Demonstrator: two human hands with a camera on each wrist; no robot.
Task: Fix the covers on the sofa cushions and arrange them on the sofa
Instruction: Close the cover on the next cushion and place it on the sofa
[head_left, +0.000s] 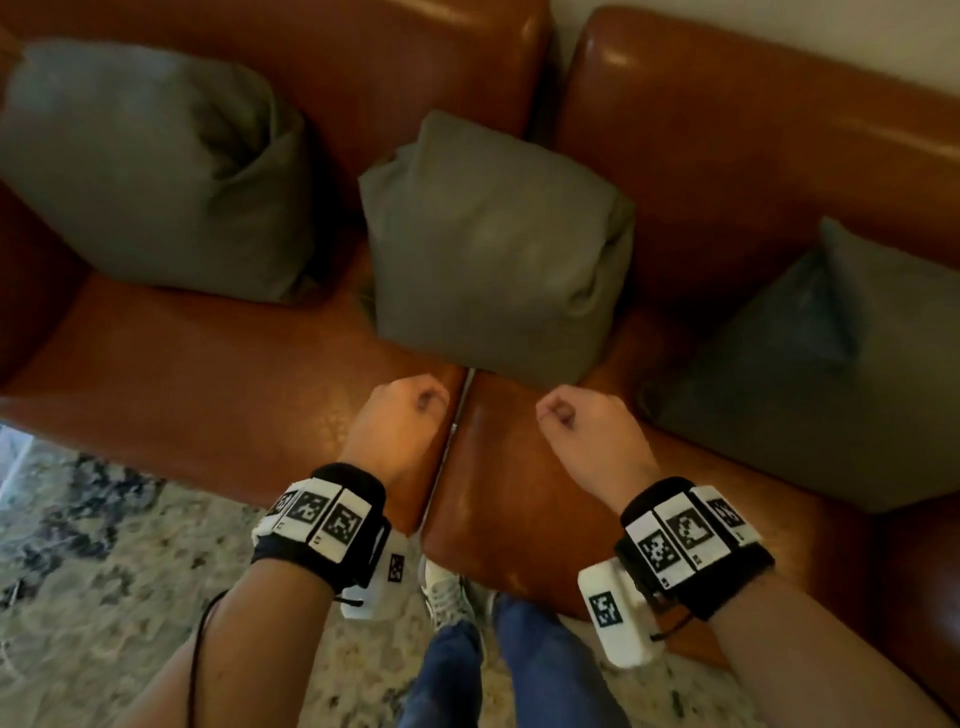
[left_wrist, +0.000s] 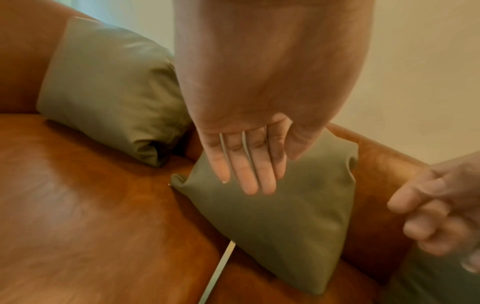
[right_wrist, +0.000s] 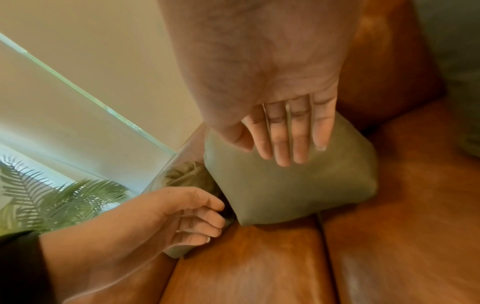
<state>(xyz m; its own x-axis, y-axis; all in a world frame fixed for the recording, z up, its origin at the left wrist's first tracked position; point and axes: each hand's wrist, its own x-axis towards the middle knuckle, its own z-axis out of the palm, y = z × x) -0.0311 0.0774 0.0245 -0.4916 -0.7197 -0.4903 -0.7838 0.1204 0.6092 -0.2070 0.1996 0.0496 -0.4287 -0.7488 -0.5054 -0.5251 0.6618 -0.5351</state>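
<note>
Three grey-green covered cushions lean against the back of a brown leather sofa (head_left: 208, 374): a left cushion (head_left: 150, 171), a middle cushion (head_left: 493, 249) and a right cushion (head_left: 831, 384). My left hand (head_left: 410, 410) and right hand (head_left: 576, 415) hover side by side just in front of the middle cushion, above the seat's front edge. Neither touches it. Both hold nothing, their fingers loosely curled. In the left wrist view my left hand (left_wrist: 249, 164) hangs before the middle cushion (left_wrist: 272, 226). In the right wrist view my right hand (right_wrist: 291, 133) hangs over the same cushion (right_wrist: 298, 185).
A seam (head_left: 452, 441) splits the sofa into two seats right between my hands. A mottled rug (head_left: 104, 597) lies in front of the sofa, where my legs in jeans (head_left: 452, 670) stand. A green plant (right_wrist: 52, 201) stands past the sofa's left end.
</note>
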